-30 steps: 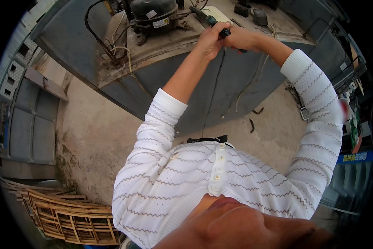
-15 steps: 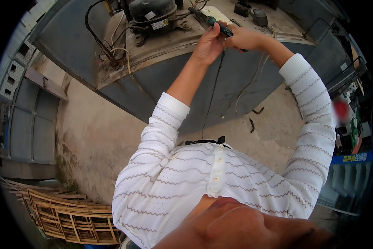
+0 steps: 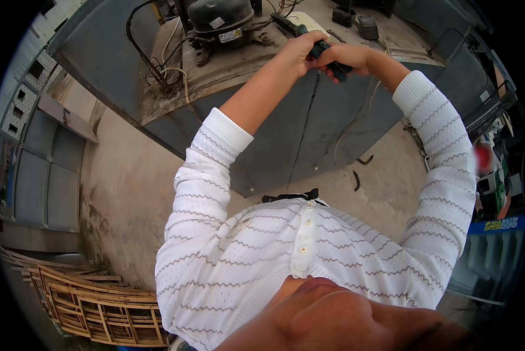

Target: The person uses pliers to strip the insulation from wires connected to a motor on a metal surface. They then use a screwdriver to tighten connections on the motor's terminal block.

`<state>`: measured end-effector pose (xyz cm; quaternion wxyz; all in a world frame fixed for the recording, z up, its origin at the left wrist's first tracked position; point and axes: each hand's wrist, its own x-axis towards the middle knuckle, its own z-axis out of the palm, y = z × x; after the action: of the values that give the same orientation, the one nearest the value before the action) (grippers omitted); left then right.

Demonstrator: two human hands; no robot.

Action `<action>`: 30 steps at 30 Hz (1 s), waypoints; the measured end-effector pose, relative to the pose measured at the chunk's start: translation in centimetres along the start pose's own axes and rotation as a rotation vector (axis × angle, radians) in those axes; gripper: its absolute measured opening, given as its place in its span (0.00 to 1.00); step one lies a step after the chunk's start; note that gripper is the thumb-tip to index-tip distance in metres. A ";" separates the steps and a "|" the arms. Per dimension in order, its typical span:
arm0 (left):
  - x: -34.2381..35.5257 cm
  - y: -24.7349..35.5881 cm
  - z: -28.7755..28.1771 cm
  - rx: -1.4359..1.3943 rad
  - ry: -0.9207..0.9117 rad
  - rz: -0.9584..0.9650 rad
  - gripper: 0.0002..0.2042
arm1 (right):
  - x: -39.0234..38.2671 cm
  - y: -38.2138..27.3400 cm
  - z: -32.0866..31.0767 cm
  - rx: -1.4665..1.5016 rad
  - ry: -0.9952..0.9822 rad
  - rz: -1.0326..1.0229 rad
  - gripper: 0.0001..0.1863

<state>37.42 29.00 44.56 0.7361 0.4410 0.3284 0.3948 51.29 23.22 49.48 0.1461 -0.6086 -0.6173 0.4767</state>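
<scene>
Now our left hand and right hand meet on one dark tool, which looks like pliers or a cutter, held over the near edge of the bench, to the right of the compressor. Our left fingers wrap around it nearer the head; our right hand is closed on the handle end. Half a second ago a long stretch of handle lay bare across our left hand; since then that hand has come further over it, and more of the handle end shows below our right hand. We judge this a firmer squeeze, or a reset of grip, so the work seems to be in mid-effort rather than finished. The head points away from us, just beside the pale sheet; we cannot tell whether anything sits between its jaws.
</scene>
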 end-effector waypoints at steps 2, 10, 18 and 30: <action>0.1 -0.1 -0.3 -0.137 -0.175 0.066 0.16 | -0.3 -0.5 -0.2 -0.186 0.108 -0.032 0.16; 1.4 -1.2 0.0 -0.613 -0.694 0.414 0.21 | -3.0 -5.2 1.2 -1.183 0.532 -0.075 0.30; -0.3 -2.8 -2.2 -0.378 -0.504 0.279 0.23 | -0.4 -0.8 -0.4 -0.573 0.255 -0.186 0.28; -2.8 -0.5 -0.2 -0.229 -0.065 0.080 0.17 | 0.5 0.1 0.0 -0.088 0.027 -0.010 0.15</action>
<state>36.10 26.47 44.40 0.7755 0.3793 0.2391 0.4444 51.28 23.65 49.17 0.1300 -0.6178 -0.6385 0.4402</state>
